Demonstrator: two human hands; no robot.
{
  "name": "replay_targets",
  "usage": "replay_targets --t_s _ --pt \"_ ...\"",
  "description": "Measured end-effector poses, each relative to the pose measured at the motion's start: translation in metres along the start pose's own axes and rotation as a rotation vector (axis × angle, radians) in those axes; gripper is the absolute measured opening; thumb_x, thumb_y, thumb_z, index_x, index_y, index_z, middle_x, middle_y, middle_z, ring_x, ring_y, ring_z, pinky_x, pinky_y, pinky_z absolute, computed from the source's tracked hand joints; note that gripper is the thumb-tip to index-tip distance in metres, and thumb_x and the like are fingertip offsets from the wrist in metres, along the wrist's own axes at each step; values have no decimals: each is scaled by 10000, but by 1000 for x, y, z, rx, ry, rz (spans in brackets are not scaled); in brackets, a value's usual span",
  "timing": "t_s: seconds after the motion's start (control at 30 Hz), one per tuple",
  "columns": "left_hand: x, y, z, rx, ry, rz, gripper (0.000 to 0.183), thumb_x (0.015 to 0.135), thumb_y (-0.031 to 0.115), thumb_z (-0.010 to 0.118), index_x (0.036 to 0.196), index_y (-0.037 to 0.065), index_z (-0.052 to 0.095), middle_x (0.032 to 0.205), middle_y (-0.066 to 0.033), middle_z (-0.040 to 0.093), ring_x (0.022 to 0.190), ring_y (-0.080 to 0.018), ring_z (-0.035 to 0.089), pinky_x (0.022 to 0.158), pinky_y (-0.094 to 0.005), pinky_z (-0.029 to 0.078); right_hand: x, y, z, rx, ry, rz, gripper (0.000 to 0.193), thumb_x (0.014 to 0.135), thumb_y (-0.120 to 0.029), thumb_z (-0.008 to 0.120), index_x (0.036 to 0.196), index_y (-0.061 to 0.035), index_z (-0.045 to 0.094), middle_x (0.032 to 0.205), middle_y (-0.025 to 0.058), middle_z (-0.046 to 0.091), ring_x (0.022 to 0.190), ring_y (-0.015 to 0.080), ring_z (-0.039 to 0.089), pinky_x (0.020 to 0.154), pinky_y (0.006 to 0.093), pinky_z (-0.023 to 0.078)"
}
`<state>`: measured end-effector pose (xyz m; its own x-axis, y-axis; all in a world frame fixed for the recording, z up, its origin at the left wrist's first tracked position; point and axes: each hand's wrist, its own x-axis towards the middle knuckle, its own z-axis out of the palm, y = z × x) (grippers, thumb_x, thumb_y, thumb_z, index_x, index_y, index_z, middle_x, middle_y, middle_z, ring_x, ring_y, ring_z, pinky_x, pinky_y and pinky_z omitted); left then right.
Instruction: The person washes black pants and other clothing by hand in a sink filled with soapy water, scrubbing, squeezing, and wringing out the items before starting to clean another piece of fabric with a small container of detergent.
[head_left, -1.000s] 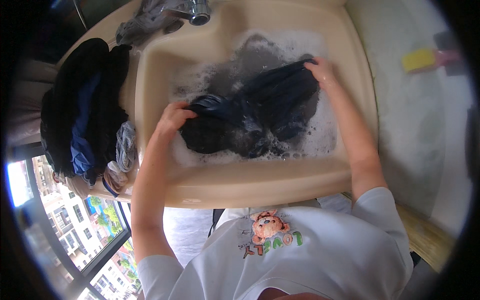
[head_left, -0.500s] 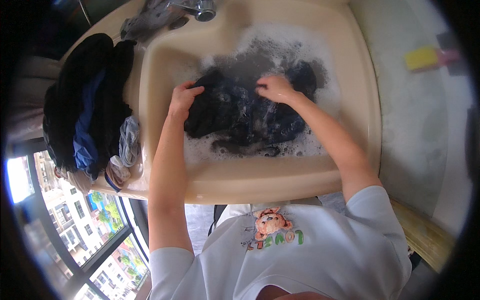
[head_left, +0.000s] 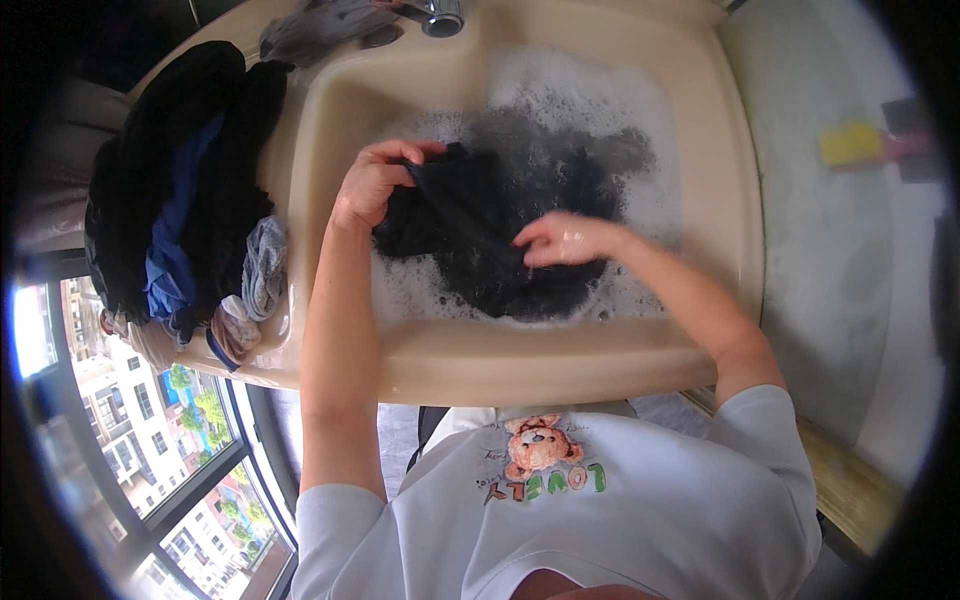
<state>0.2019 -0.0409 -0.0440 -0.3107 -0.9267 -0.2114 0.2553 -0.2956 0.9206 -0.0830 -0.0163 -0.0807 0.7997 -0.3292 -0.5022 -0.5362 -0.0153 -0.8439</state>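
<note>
The left forearm rises almost straight over the near rim of the sink (head_left: 520,365), and the left hand (head_left: 378,182) bends inward at the wrist in the sink's left half. Its thumb and fingers are clamped on the edge of a dark cloth (head_left: 468,195), raising a fold of it. The right forearm slants in over the sink's near right corner, elbow out, with the right hand (head_left: 572,240) pointing leftward near the middle of the sink. Its fingers are curled at the cloth; whether they pinch it or only touch it, I cannot tell.

The cloth lies inside the sink, partly in murky, foamy water, which hides its lower folds and full outline. The left palm is turned out of sight, and the right fingertips are slightly blurred. Behind the sink's basin, the faucet (head_left: 442,18) and a grey cloth (head_left: 322,32) are cut off by the upper edge. Left of the basin, overlapping folds obscure individual pieces in a clothes pile (head_left: 215,190).
</note>
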Motion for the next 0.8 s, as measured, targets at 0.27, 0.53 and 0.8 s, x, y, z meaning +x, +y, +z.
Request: replay_targets --t_s 0.27,0.53,0.8 --pt "-10 24 12 72 -206 10 152 527 -76 496 598 44 556 1034 -223 561 995 -264 515 869 -287 366 9 27 -31 -815 253 504 304 795 -251 498 979 -25 585 1037 179 550 965 326 526 792 416 440" --pt "-11 33 25 269 -463 27 204 526 -102 454 649 7 575 979 -141 606 946 -204 524 876 -267 348 12 2 -84 -300 288 344 337 785 -299 546 1008 -50 581 808 126 633 731 158 593 639 299 471" --pt "-12 39 44 234 -630 -3 148 499 -91 491 585 10 556 928 -197 608 859 -240 564 849 -310 372 149 31 -24 -159 250 -168 324 699 -135 571 978 30 568 953 159 598 874 212 550 756 329 417"
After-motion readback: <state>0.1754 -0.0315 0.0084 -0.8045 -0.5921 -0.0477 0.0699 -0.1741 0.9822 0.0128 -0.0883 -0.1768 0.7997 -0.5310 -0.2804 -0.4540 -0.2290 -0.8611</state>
